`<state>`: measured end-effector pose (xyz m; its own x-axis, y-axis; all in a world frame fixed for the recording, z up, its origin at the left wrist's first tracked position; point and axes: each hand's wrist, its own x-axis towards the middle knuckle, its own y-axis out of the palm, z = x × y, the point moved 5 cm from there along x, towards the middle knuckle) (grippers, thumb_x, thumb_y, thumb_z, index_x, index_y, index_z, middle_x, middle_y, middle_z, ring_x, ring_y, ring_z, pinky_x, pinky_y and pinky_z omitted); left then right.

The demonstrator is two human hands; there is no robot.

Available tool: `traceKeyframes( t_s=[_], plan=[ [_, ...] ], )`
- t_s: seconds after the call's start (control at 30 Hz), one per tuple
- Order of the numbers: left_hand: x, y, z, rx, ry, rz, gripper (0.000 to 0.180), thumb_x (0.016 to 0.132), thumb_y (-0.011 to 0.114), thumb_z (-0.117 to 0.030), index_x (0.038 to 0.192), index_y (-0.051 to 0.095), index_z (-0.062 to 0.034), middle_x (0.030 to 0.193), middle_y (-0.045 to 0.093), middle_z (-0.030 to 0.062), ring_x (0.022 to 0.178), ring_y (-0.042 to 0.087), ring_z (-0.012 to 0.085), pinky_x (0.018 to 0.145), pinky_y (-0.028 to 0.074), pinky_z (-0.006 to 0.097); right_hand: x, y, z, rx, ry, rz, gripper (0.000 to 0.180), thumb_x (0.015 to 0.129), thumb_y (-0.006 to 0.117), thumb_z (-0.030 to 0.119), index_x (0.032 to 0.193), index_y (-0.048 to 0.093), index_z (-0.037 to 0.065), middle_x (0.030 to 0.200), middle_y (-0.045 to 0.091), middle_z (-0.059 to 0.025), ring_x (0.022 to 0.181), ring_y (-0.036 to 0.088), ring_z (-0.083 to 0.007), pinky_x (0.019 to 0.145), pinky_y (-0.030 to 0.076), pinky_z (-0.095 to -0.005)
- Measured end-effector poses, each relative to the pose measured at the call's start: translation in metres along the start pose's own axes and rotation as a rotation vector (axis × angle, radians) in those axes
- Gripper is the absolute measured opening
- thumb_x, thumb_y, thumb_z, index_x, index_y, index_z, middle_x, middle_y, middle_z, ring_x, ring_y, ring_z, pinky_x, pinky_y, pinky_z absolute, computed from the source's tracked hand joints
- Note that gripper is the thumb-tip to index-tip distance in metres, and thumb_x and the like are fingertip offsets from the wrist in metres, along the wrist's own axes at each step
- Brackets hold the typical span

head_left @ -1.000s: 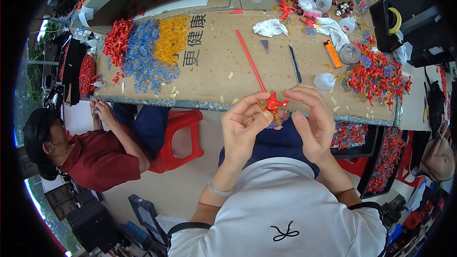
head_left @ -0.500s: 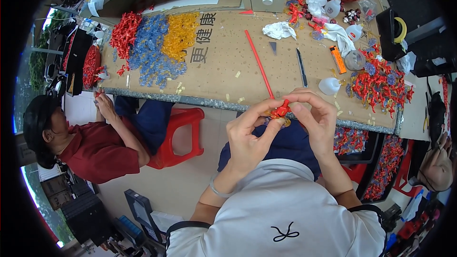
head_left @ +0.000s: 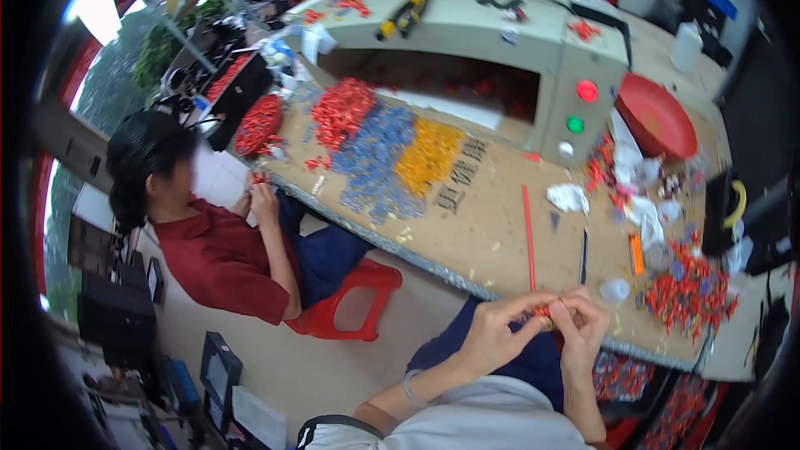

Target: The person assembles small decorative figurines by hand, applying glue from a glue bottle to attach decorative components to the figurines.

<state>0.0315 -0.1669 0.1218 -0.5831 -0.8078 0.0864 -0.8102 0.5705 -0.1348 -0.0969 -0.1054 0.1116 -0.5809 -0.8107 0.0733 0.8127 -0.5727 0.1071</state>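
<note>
My left hand and my right hand meet at the near edge of the brown worktable, fingertips pinched together around a small red plastic piece. Most of that piece is hidden by my fingers. A long red rod and a thin dark rod lie on the table just beyond my hands. A mixed heap of red and blue small parts sits to the right of my right hand.
Red, blue and yellow heaps of parts lie before a beige machine with red and green lights. A red bowl stands at the right. A person in a red shirt sits left on a red stool.
The view has swung up and to the right, so my hands now sit lower right in the picture. Both hands stay pinched on the red piece, closer together than before.
</note>
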Motion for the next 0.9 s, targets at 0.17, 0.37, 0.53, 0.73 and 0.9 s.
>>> traceKeyframes(
  t_s=[0.17, 0.37, 0.53, 0.73, 0.9],
  plan=[
    [-0.012, -0.02, -0.011, -0.069, 0.034, -0.055, 0.03, 0.084, 0.065, 0.0, 0.114, 0.065, -0.0006, 0.105, 0.07, 0.0131, 0.085, 0.07, 0.0174, 0.073, 0.056, 0.029, -0.006, 0.019, 0.007, -0.008, 0.012, 0.051, 0.008, 0.079, 0.067, -0.002, 0.075, 0.061, -0.006, 0.077, 0.056, -0.0074, 0.081, 0.052, -0.0163, 0.074, 0.04, -0.0284],
    [0.003, -0.009, -0.016, -0.061, 0.044, 0.057, 0.024, 0.084, 0.062, -0.006, 0.107, 0.064, -0.0001, 0.087, 0.069, 0.0161, 0.077, 0.068, 0.0262, 0.07, 0.053, 0.033, -0.005, 0.003, 0.0, -0.062, -0.008, 0.003, 0.017, 0.089, 0.061, 0.005, 0.096, 0.068, -0.008, 0.09, 0.069, -0.015, 0.081, 0.064, -0.0206, 0.075, 0.05, -0.0294],
    [-0.011, -0.027, -0.015, -0.065, 0.109, -0.09, 0.02, 0.083, 0.064, -0.005, 0.101, 0.063, 0.0022, 0.077, 0.066, 0.0145, 0.069, 0.065, 0.0244, 0.065, 0.051, 0.033, -0.002, 0.022, 0.001, -0.097, 0.038, 0.054, 0.016, 0.088, 0.062, 0.005, 0.092, 0.068, -0.009, 0.087, 0.069, -0.0152, 0.08, 0.064, -0.0209, 0.075, 0.05, -0.0294],
    [-0.011, -0.032, -0.01, -0.174, 0.138, -0.184, 0.017, 0.075, 0.064, 0.0, 0.092, 0.065, 0.0036, 0.065, 0.06, 0.0164, 0.057, 0.058, 0.024, 0.056, 0.043, 0.035, -0.001, 0.029, 0.0, -0.177, 0.014, 0.073, 0.021, 0.087, 0.065, 0.012, 0.09, 0.068, -0.009, 0.087, 0.069, -0.0142, 0.08, 0.063, -0.0206, 0.075, 0.049, -0.0301],
    [-0.014, -0.035, -0.012, -0.179, 0.171, -0.218, 0.016, 0.074, 0.064, 0.001, 0.09, 0.065, 0.0037, 0.062, 0.059, 0.0156, 0.054, 0.056, 0.0249, 0.055, 0.043, 0.035, -0.003, 0.033, 0.003, -0.124, 0.002, 0.101, 0.02, 0.087, 0.065, 0.013, 0.089, 0.069, -0.007, 0.086, 0.068, -0.0132, 0.08, 0.061, -0.0202, 0.074, 0.047, -0.0311]
  ],
)
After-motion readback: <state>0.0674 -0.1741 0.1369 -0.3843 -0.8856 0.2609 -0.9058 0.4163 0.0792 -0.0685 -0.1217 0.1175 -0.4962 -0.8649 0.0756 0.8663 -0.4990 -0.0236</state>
